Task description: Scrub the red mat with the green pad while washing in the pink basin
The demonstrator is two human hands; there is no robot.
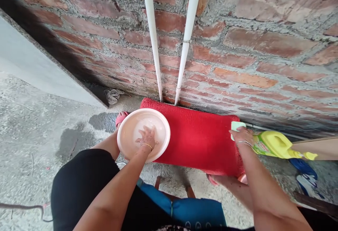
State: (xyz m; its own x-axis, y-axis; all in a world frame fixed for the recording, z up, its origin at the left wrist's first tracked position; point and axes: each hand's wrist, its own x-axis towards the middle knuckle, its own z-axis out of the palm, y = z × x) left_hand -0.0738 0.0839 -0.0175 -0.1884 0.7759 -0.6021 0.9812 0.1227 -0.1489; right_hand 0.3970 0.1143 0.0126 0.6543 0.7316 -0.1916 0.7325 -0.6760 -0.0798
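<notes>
My left hand (146, 138) is in the pale pink basin (124, 132), fingers spread over its bottom, where there seems to be shallow water. The basin stands on the left end of a low bench covered with a red cloth (198, 136). At the bench's right end my right hand (245, 135) has its fingers closed on a flat, pale green rectangular piece (237, 125); whether it is a sponge or a dish I cannot tell. Close to that hand, a yellow detergent bottle (276, 143) stands behind the wrist, its pump nozzle pointing right.
Behind the bench rises a brick wall (227, 62) with two white pipes (182, 65). A grey slab (47, 58) leans at the left, with a bundle of white cord (113, 96) at its end. Wet patches (71, 143) mark the concrete floor. Blue-and-white shoes (306, 178) lie at the right.
</notes>
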